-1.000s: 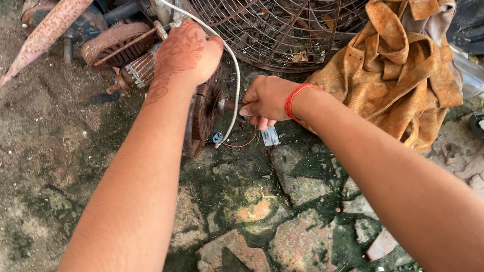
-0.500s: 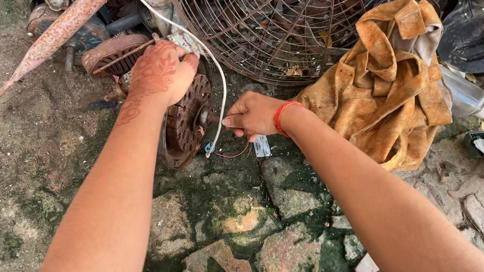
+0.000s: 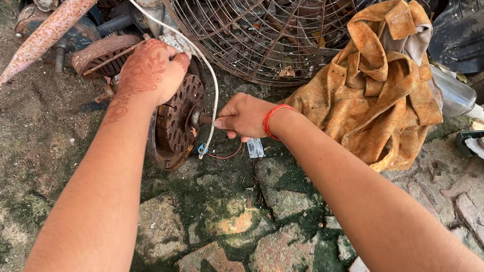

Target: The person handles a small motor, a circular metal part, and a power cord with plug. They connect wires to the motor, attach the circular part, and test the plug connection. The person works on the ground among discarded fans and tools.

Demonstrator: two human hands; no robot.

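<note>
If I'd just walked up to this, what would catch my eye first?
Probably the two bare hands meeting at a rusty round motor part standing on edge on the mossy stone floor: the left hand grips its top rim, the right hand pinches the shaft at its centre. Behind them looms a rusty wire fan cage, with a crumpled orange cloth to its right.

Both arms reach forward, left hand (image 3: 151, 73) cupped palm-down, right hand (image 3: 244, 117) pinching.
</note>
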